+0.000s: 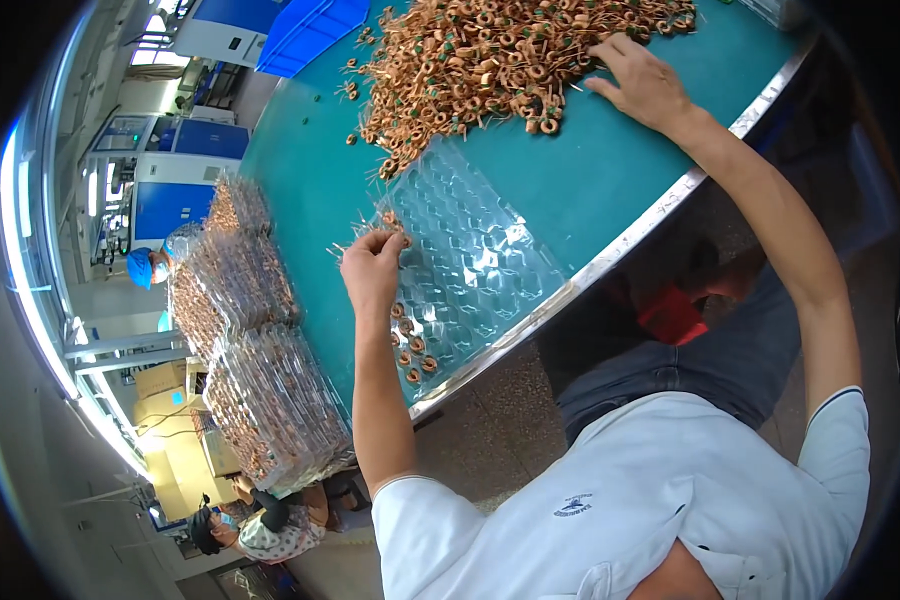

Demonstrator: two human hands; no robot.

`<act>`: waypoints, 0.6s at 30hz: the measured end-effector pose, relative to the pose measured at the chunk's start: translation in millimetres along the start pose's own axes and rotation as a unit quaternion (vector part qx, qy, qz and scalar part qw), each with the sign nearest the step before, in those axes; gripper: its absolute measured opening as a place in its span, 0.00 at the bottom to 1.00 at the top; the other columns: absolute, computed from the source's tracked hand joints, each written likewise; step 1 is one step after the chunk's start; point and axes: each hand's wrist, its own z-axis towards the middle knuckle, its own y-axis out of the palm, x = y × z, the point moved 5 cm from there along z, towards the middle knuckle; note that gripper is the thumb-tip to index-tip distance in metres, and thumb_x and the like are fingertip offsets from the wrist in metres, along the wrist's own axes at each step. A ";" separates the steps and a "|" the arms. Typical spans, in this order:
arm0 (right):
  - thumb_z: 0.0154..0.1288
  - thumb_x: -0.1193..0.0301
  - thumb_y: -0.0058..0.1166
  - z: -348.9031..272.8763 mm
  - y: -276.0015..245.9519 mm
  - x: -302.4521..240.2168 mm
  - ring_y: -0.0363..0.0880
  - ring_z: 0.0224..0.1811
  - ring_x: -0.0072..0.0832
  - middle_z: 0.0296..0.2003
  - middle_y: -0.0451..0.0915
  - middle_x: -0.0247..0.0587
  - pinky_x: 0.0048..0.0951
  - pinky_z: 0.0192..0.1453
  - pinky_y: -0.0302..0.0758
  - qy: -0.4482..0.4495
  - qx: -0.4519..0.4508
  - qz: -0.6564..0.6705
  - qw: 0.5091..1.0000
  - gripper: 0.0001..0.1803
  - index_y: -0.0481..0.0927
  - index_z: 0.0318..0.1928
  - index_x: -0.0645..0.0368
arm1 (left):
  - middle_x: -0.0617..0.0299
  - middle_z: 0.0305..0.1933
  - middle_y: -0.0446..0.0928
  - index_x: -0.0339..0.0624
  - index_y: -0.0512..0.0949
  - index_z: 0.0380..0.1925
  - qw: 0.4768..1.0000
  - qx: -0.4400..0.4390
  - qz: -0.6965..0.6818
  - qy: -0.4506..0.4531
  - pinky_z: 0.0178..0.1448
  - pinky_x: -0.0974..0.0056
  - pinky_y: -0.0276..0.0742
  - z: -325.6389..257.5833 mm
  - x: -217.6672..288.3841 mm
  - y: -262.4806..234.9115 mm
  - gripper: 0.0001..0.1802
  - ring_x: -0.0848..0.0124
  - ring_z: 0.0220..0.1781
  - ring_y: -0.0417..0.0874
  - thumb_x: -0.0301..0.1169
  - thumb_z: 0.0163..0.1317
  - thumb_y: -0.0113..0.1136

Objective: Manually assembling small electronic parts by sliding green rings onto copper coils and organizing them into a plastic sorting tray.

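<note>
A clear plastic tray (470, 245) with rows of moulded pockets lies on the green table, near its front edge. Several copper-wound ring coils (410, 358) sit in pockets at its near left end. My left hand (373, 272) is over the tray's left side, fingers pinched on ring coils; coils and thin wire leads (388, 218) show around the fingertips. My right hand (642, 85) rests at the right edge of a large heap of loose ring coils (470, 75), thumb and forefinger apart, with nothing seen between them. Some of the coils have green parts.
Tall stacks of filled clear trays (270, 400) stand along the table's left side. A blue plastic bin (305, 35) is at the far left corner. The table's metal edge (660, 205) runs in front of me. A person in a dark cap (210, 530) is at the lower left, another in a blue cap (142, 268) beyond the stacks.
</note>
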 end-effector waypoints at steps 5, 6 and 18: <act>0.64 0.66 0.55 6.1 6.0 7.4 0.80 0.47 0.41 0.42 0.78 0.43 0.41 0.52 0.79 -0.017 -0.073 -0.031 0.997 0.12 0.78 0.45 0.56 | 0.56 0.23 0.83 0.35 0.86 0.32 0.988 -0.062 0.137 -0.022 0.34 0.64 0.76 14.1 -8.8 10.4 0.12 0.71 0.25 0.81 0.35 0.57 0.65; 0.62 0.71 0.53 4.5 3.4 9.8 0.80 0.45 0.42 0.38 0.78 0.43 0.41 0.51 0.78 -0.022 -0.069 -0.016 0.997 0.07 0.78 0.40 0.58 | 0.54 0.27 0.84 0.36 0.85 0.36 0.981 -0.073 0.178 -0.023 0.36 0.64 0.77 13.2 -4.6 13.0 0.14 0.67 0.28 0.84 0.36 0.58 0.65; 0.57 0.62 0.65 -25.2 -60.4 11.7 0.76 0.44 0.37 0.39 0.77 0.39 0.40 0.49 0.75 -0.128 -0.162 0.069 0.976 0.16 0.79 0.44 0.53 | 0.60 0.29 0.80 0.36 0.83 0.37 0.957 -0.149 -0.187 0.161 0.34 0.71 0.74 -157.7 149.9 113.0 0.07 0.75 0.28 0.79 0.20 0.58 0.66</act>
